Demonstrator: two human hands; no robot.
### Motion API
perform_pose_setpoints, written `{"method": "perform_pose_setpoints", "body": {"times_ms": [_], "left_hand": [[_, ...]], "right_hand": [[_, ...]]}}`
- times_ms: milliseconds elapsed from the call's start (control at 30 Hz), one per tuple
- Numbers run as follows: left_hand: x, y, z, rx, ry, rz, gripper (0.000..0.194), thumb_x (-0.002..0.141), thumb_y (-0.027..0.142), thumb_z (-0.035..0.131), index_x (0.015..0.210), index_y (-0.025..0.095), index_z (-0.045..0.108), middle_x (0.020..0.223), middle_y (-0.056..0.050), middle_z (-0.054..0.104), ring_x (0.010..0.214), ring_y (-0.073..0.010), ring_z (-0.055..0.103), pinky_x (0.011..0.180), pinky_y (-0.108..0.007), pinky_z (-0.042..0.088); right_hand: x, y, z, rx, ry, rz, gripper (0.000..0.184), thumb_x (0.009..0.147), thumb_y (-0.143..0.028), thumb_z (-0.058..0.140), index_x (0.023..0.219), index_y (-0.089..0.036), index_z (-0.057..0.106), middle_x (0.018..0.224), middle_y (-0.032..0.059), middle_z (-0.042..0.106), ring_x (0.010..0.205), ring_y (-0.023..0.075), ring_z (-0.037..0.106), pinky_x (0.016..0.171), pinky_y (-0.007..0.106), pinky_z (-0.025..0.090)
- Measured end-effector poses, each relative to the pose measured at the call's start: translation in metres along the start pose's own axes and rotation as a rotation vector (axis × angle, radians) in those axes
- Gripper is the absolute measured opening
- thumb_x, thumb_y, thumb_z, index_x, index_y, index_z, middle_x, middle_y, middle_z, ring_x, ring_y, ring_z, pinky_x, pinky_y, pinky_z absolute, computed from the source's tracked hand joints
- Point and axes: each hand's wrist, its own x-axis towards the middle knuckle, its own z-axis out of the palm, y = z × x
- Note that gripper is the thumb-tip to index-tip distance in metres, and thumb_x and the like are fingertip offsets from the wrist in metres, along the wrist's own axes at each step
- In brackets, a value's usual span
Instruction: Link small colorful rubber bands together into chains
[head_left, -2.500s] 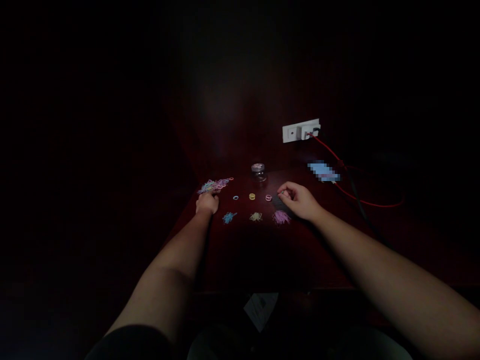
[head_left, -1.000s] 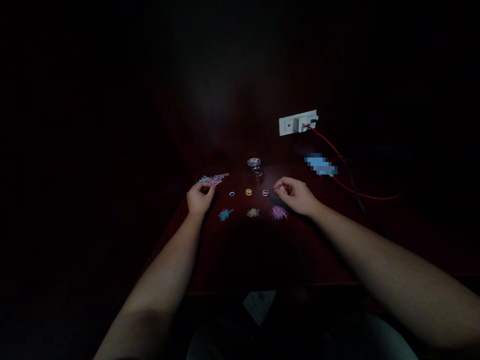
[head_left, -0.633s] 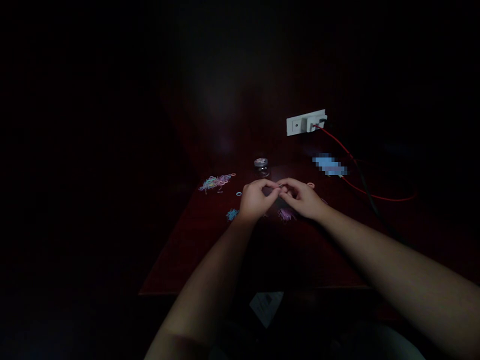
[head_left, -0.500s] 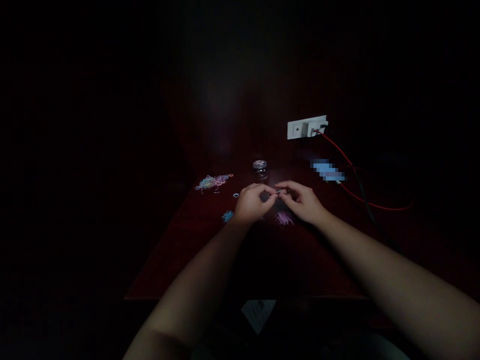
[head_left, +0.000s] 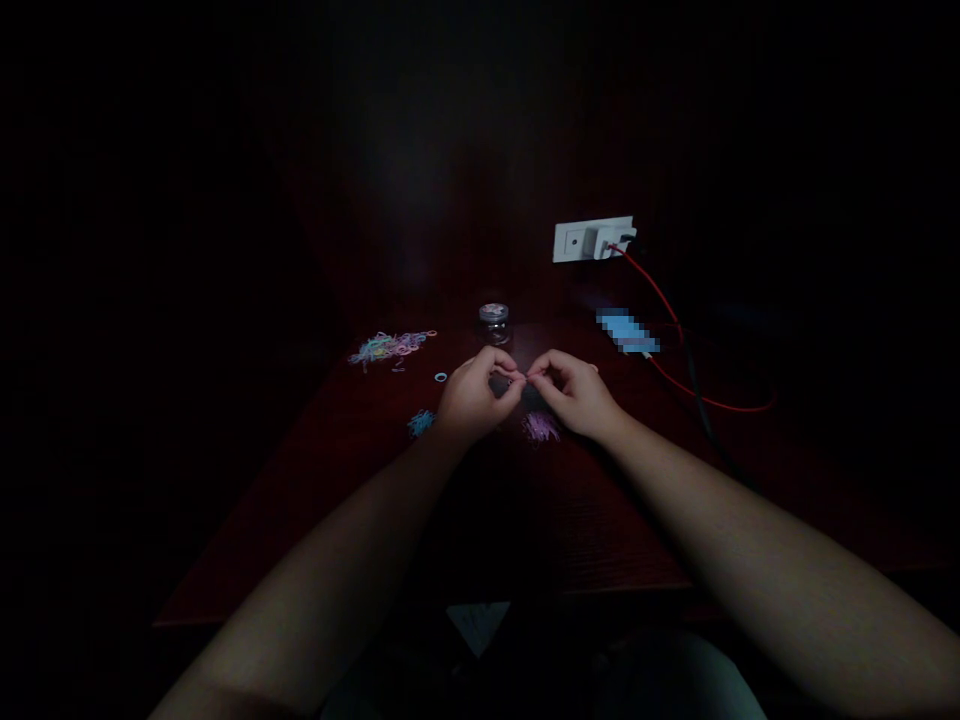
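My left hand (head_left: 480, 395) and my right hand (head_left: 574, 393) meet over the dark red table, each with thumb and finger pinched together. Whatever lies between the fingertips is too small and dim to name. Below the right hand is a small pile of purple elastic bands (head_left: 541, 427). A blue pile of bands (head_left: 421, 423) lies beside my left wrist. Farther left are a single light-blue ring (head_left: 441, 377) and a larger heap of mixed-colour bands (head_left: 390, 347). Behind my hands stands a clear round jar (head_left: 493, 322) with a lid.
On the back wall is a white socket plate (head_left: 574, 242) with a charger plugged in. Its red cable (head_left: 660, 290) runs to a pixelated blue device (head_left: 627, 331) on the table, right of my hands. A dark cord (head_left: 694, 380) hangs near it. Pale paper (head_left: 478, 625) shows below the table edge.
The camera view has shifted, so everything sits farther left in the picture. My fingertips still meet in pinches; the thin pale thing seen between them earlier no longer shows clearly.
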Motion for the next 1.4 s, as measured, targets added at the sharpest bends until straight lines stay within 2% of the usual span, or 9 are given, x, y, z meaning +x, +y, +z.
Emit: {"method": "perform_pose_setpoints", "body": {"times_ms": [400, 733, 933, 1400], "left_hand": [[-0.0054, 0.0039, -0.0019, -0.064, -0.001, -0.028, 0.015, 0.078, 0.023, 0.064, 0.090, 0.021, 0.055, 0.087, -0.004, 0.069, 0.082, -0.0162, 0.068, 0.077, -0.029, 0.054], [-0.0066, -0.0009, -0.0028, -0.092, 0.071, -0.047, 0.017, 0.079, 0.022, 0.063, 0.093, 0.019, 0.055, 0.083, -0.002, 0.070, 0.078, -0.0139, 0.067, 0.076, -0.028, 0.052], [-0.0080, 0.0024, -0.0013, -0.142, 0.025, -0.054, 0.022, 0.079, 0.020, 0.063, 0.100, 0.019, 0.056, 0.097, -0.006, 0.071, 0.091, -0.0160, 0.067, 0.083, -0.031, 0.052], [-0.0074, -0.0030, 0.0045, -0.160, 0.025, -0.078, 0.019, 0.080, 0.021, 0.064, 0.098, 0.020, 0.056, 0.088, -0.002, 0.071, 0.085, -0.0146, 0.068, 0.078, -0.029, 0.052]], "right_hand": [[-0.0024, 0.0015, -0.0018, 0.021, -0.035, 0.023, 0.014, 0.089, -0.031, 0.050, 0.083, -0.019, 0.055, 0.073, 0.0014, 0.055, 0.065, 0.0135, 0.051, 0.059, 0.025, 0.039], [-0.0025, 0.0028, -0.0030, 0.071, -0.030, 0.049, 0.018, 0.089, -0.034, 0.050, 0.082, -0.018, 0.054, 0.073, 0.0024, 0.057, 0.066, 0.0138, 0.051, 0.059, 0.026, 0.039], [-0.0024, 0.0026, -0.0035, 0.030, -0.037, 0.035, 0.018, 0.089, -0.034, 0.050, 0.082, -0.019, 0.055, 0.074, 0.0025, 0.058, 0.067, 0.0145, 0.052, 0.062, 0.027, 0.040], [-0.0029, -0.0008, -0.0043, 0.036, -0.053, 0.049, 0.016, 0.088, -0.033, 0.052, 0.084, -0.018, 0.057, 0.074, 0.0026, 0.058, 0.067, 0.0142, 0.052, 0.060, 0.026, 0.041]]}}
